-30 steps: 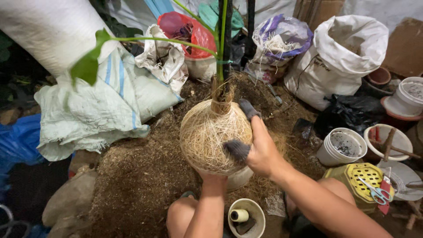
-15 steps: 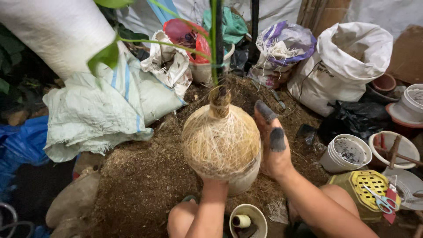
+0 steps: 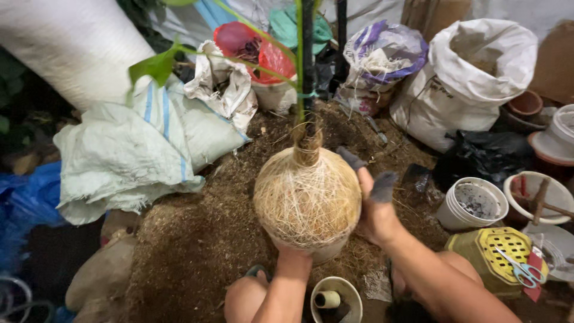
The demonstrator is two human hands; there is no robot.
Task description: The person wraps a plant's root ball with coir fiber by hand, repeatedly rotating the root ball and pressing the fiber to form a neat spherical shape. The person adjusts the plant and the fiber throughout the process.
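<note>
A round ball wrapped in pale coir fibre (image 3: 306, 200) has a dark plant stem (image 3: 308, 72) rising from its top, with a green leaf (image 3: 156, 64) out to the left. My left hand (image 3: 291, 256) holds the ball up from underneath and is mostly hidden by it. My right hand (image 3: 375, 209) lies flat against the ball's right side. Its fingers point upward and apart, with dark covers on the fingertips. The ball hangs above a heap of brown soil mix (image 3: 197, 239).
Filled sacks (image 3: 472, 72) and bags ring the heap at the back and left. Stacked white pots (image 3: 469, 206), a yellow basket (image 3: 496, 254) with blue scissors (image 3: 519, 269), and a small pot holding a thread spool (image 3: 335, 299) lie close on the right and front.
My right hand slid from the front of the ball round to its right side and its fingers lifted. The ball stays in my left hand.
</note>
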